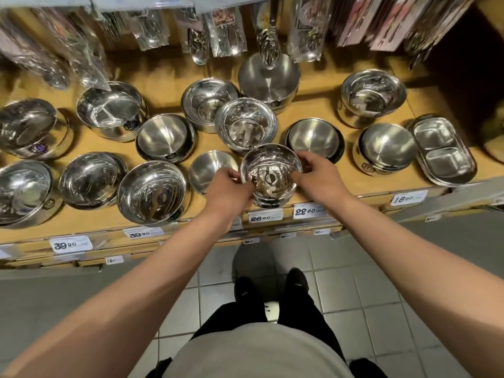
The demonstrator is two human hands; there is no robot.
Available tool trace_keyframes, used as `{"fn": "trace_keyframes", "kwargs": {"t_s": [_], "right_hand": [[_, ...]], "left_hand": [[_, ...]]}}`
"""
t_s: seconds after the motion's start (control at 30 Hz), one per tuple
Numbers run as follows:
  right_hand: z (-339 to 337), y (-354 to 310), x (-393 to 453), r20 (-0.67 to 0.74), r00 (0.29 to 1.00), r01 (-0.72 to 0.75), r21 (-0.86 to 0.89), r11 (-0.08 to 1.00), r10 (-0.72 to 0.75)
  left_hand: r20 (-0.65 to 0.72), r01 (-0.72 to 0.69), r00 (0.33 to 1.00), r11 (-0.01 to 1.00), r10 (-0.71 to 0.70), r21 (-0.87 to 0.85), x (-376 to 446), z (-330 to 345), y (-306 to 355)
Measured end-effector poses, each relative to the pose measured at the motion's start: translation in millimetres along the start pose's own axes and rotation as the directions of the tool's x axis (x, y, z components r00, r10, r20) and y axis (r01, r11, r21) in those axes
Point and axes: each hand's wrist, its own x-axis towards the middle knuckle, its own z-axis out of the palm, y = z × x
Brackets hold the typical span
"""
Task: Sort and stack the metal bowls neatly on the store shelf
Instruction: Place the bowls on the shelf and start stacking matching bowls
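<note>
The hanging packets point(226, 34) (top edge cuts them) are blurred; small price tags point(114, 260) unreadable.

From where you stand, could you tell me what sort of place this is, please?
Most likely a shop's kitchenware aisle: price tags line the shelf edge, steel bowls stand in rows, and packaged utensils hang above.

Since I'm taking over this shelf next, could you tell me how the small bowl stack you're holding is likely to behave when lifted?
The small bowl stack looks rigid, polished steel, so probably slippery; both the left hand and right hand grip its rim. Several bowls are nested, so it is likely heavier than one. It sits near the shelf edge and might tip.
</note>
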Motion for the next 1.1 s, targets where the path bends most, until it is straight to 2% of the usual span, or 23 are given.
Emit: {"fn": "trace_keyframes", "kwargs": {"t_s": [0.2, 0.53, 0.93, 1.1], "right_hand": [[6.3, 0.1, 0.9, -0.039, 0.998, 0.051, 0.016, 0.999, -0.05], [4.5, 6.2, -9.6, -0.066, 0.997, 0.028, 0.022, 0.999, -0.026], [4.4, 5.1, -6.0, -0.094, 0.995, 0.048, 0.03, 0.998, -0.045], [-7.6, 4.9, -9.1, -0.021, 1.0, -0.001, 0.119, 0.993, 0.004]], "left_hand": [[-0.009, 0.023, 1.0, 0.999, -0.023, 0.042, 3.0, -1.0, 4.0], [-0.038, -0.019, 0.999, 0.985, 0.026, 0.17, 3.3, -2.8, 14.2], [-0.013, 0.034, 0.999, 0.998, -0.034, -0.048, 5.3, -0.7, 6.3], [0.021, 0.04, 0.999, 0.993, -0.038, -0.111, -1.6, -1.9, 4.9]]}}
